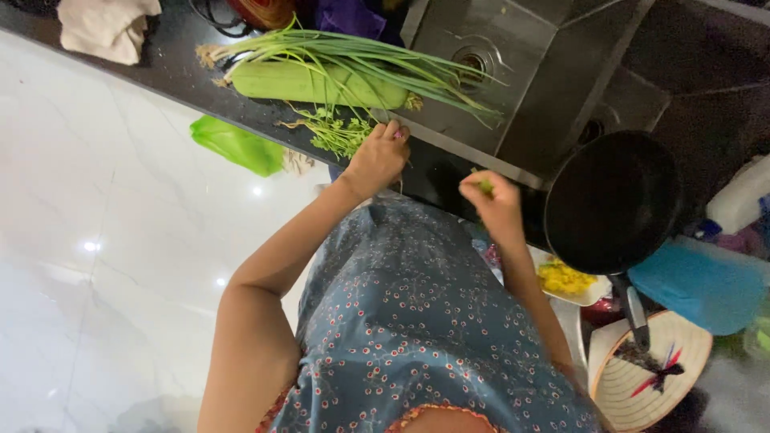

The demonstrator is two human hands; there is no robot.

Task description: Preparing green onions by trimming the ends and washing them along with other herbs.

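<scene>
Dark glossy counter (160, 60), left hand (377, 156) touching feathery herbs (341, 132), right hand (493, 200) pinching leaf (484, 186)

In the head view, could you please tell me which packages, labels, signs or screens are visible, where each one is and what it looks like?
White plastic container: far right edge, rounded, partly cut off; any label too unclear to tell.
Green plastic bag: on the white floor below the dark counter, crumpled, bright green.
Blue bag or wrap: right, below the black pan, soft, plain light blue.
No signs or screens.
</scene>
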